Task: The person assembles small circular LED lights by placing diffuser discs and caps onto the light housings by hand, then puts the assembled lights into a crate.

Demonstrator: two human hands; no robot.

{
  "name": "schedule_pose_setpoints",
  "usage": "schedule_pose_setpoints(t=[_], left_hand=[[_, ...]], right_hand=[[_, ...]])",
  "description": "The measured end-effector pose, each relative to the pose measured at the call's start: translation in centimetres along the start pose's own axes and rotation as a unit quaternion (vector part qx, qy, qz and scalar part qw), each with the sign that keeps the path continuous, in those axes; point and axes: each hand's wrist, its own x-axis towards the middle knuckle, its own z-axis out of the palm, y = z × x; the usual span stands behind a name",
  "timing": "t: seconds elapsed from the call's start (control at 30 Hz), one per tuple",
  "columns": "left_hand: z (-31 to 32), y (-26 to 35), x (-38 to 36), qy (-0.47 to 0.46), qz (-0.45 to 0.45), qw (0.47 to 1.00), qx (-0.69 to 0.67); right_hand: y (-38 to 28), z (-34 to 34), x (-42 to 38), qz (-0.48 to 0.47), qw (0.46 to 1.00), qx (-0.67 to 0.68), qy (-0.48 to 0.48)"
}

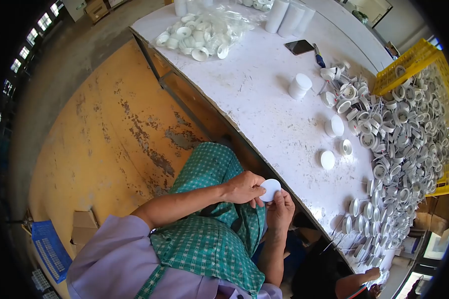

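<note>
A round white disc (271, 190) is held up just off the table's near edge, above the green checked apron. My left hand (243, 188) pinches its left side between thumb and fingers. At the lower right rim, the thumb and fingers of my right hand (280, 210) are closed on the same disc. Nearest on the table are a white round cap (327, 160) and a small ring-shaped white part (345, 147). Behind them stand a short white stack (334, 126) and a taller stack of white discs (300, 86).
A large heap of white round fittings with wires (404, 124) spills from a yellow crate (409, 65) on the right. A bag of white cups (199, 35), white rolls (284, 17), a phone (299, 47) and a blue-handled tool (319, 57) lie farther back. Another person's arm (354, 284) shows lower right.
</note>
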Motion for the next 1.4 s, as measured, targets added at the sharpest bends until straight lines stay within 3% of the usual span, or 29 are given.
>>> schedule_pose_setpoints(t=[0.23, 0.37, 0.53, 0.77, 0.93, 1.13, 1.23, 1.4], left_hand=[[-0.2, -0.1, 0.0, -0.018, -0.011, 1.000, 0.010], [-0.1, 0.0, -0.1, 0.037, -0.031, 0.995, 0.083], [-0.3, -0.2, -0.2, 0.078, -0.024, 0.991, 0.110], [-1.1, -1.9, 0.0, 0.020, -0.039, 0.999, -0.003], [-1.2, -2.1, -0.6, -0.038, -0.025, 0.998, 0.032], [-1.2, -3.0, -0.7, -0.029, -0.017, 0.999, 0.007], [-1.0, -2.9, -0.4, 0.031, -0.068, 0.995, 0.062], [-1.1, -3.1, 0.1, 0.005, -0.069, 0.997, 0.026]], right_hand=[[0.1, 0.3, -0.5, 0.014, 1.000, 0.016, 0.001], [0.7, 0.4, -0.8, -0.027, 0.997, -0.066, -0.008], [1.0, 0.9, -0.9, -0.022, 0.998, -0.065, -0.009], [0.7, 1.2, -0.8, 0.035, 0.999, 0.015, 0.006], [1.7, 0.8, -1.1, -0.011, 0.998, -0.067, 0.019], [1.8, 0.9, -1.7, -0.011, 0.993, -0.118, 0.030], [1.7, 0.9, -1.9, -0.005, 0.985, -0.170, 0.003], [1.5, 0.8, -1.8, 0.010, 0.992, -0.123, 0.012]])
